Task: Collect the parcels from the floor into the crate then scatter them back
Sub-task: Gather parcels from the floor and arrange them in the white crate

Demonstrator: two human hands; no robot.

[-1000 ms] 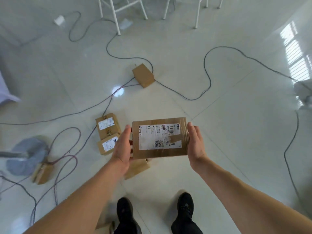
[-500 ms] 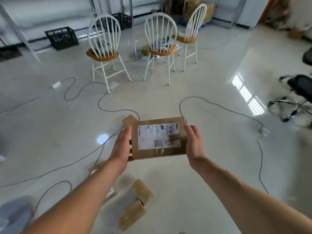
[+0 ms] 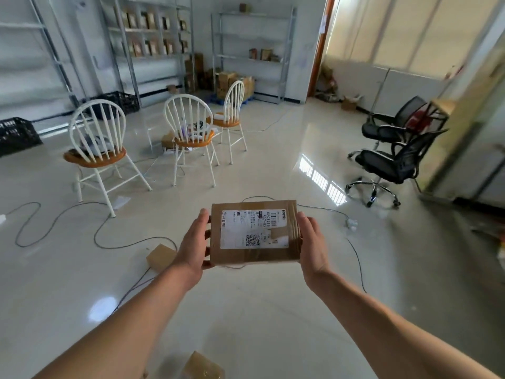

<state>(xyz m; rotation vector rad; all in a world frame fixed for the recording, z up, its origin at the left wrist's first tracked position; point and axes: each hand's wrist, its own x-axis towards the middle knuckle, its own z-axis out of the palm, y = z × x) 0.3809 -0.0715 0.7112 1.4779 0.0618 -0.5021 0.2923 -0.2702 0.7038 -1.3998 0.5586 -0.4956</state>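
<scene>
With your left hand (image 3: 194, 246) and right hand (image 3: 312, 243) clamped on the labelled cardboard parcel (image 3: 254, 232) held chest-high above the floor (image 3: 273, 324), keep it level until you choose its spot.

Both hands hold a flat parcel (image 3: 255, 232) up in the middle: left hand (image 3: 194, 246) on its left edge, right hand (image 3: 312, 243) on its right, white label facing up. A small box (image 3: 161, 257) lies on the floor (image 3: 273, 310) just left, another (image 3: 203, 366) near the bottom edge. Three white chairs (image 3: 188, 132) stand far left, black office chairs (image 3: 390, 157) far right, cables (image 3: 82, 231) between
</scene>
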